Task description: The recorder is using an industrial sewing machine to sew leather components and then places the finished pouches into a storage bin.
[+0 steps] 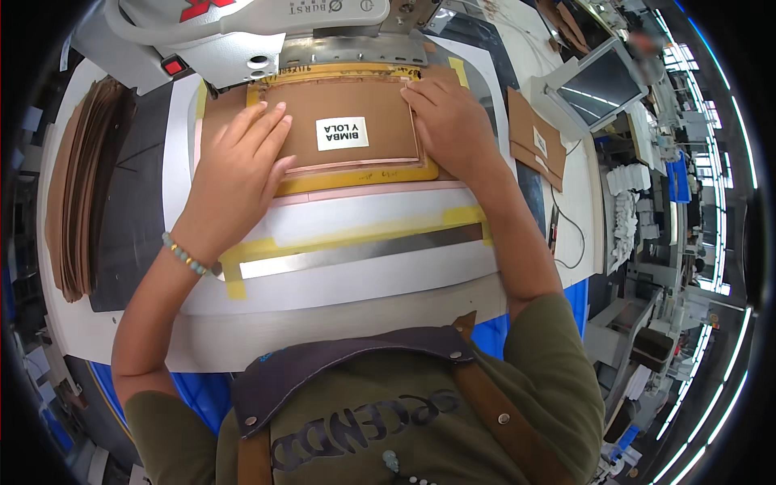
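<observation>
A flat brown panel (299, 105) with a white printed label (342, 134) lies inside a yellow template frame (356, 178), below a white machine head (242, 24). My left hand (242, 166) rests flat over the frame's left side. Its fingers are stretched out, with the fingertips on the panel's left part. At the panel's far right corner is my right hand (453, 121), with its fingers bent and drawn together on the edge. Its thumb is mostly hidden. More brown material shows around the frame, partly covered by both hands.
A stack of brown sheets (81, 194) stands at the left. Yellow tape borders a shiny metal strip (356, 255) near the front. To the right are loose brown pieces (535, 141), a tilted screen (600, 85) and a thin cable. The machine carries a red switch (173, 65).
</observation>
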A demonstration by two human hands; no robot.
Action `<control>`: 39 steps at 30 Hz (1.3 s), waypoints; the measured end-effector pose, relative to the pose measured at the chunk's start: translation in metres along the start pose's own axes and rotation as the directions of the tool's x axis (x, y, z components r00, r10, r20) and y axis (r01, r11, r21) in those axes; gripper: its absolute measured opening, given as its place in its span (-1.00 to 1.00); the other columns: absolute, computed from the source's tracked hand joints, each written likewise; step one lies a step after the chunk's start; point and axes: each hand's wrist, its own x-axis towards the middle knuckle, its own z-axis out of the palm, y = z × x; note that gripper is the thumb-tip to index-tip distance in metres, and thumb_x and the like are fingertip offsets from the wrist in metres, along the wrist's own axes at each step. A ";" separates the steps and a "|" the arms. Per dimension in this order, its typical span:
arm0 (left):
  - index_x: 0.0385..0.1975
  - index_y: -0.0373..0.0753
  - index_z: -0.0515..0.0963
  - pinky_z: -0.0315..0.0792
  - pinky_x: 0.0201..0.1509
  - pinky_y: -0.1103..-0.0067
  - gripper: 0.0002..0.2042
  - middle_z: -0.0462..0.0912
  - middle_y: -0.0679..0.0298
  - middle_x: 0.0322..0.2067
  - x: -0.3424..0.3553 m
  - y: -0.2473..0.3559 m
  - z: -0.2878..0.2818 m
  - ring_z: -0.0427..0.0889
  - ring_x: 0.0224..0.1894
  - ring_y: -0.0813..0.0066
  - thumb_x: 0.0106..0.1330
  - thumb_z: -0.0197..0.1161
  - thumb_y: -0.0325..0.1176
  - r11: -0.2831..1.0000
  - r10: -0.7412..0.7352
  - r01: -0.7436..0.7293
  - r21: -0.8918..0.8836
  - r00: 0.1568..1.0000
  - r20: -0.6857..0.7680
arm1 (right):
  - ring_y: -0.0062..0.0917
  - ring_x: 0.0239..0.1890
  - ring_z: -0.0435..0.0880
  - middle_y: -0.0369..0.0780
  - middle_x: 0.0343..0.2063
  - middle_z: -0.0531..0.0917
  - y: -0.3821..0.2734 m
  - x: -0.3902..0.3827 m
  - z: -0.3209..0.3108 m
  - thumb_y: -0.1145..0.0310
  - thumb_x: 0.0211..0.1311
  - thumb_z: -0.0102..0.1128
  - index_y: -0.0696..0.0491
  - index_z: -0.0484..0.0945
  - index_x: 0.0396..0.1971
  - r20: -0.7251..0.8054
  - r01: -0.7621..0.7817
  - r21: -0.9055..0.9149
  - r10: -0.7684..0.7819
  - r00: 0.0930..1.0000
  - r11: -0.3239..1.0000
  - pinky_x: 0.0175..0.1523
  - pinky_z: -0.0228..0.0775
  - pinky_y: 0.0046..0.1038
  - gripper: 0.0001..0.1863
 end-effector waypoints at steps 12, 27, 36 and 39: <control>0.12 -0.49 0.61 0.45 0.26 0.34 -0.52 0.64 -0.04 0.19 0.010 -0.014 0.036 0.54 0.24 0.13 0.41 0.32 -0.16 0.988 0.026 -0.015 0.155 0.998 -0.066 | -0.32 0.25 0.62 -0.23 0.14 0.71 -0.003 0.000 0.003 0.52 0.27 0.22 0.09 0.69 0.07 -0.047 0.067 0.014 -0.066 0.997 0.998 0.31 0.47 -0.26 -0.64; 0.08 -0.50 0.63 0.46 0.18 0.35 -0.50 0.67 -0.08 0.15 0.008 -0.015 0.035 0.55 0.22 0.09 0.42 0.30 -0.10 0.979 0.031 -0.011 0.205 0.995 -0.095 | -0.32 0.15 0.68 -0.20 0.07 0.75 -0.009 0.000 0.003 0.51 0.24 0.21 0.14 0.70 0.00 -0.096 0.089 -0.061 -0.094 0.991 0.994 0.21 0.54 -0.28 -0.67; 0.08 -0.47 0.61 0.46 0.22 0.31 -0.53 0.66 -0.03 0.15 0.012 -0.014 0.029 0.56 0.17 0.09 0.34 0.39 -0.21 0.992 -0.013 0.019 0.128 0.999 -0.048 | -0.36 0.15 0.65 -0.17 0.08 0.72 -0.008 0.000 0.003 0.50 0.25 0.17 0.15 0.64 0.03 -0.067 0.132 -0.104 -0.139 0.988 0.986 0.11 0.50 -0.34 -0.66; 0.00 -0.48 0.63 0.48 0.18 0.35 -0.56 0.69 -0.06 0.09 0.015 -0.017 0.026 0.57 0.13 0.11 0.33 0.39 -0.19 0.994 0.002 0.004 0.108 0.998 -0.055 | -0.34 0.17 0.65 -0.16 0.09 0.71 -0.009 0.000 0.001 0.51 0.25 0.16 0.16 0.63 0.05 -0.034 0.124 -0.077 -0.127 0.991 0.989 0.12 0.51 -0.32 -0.65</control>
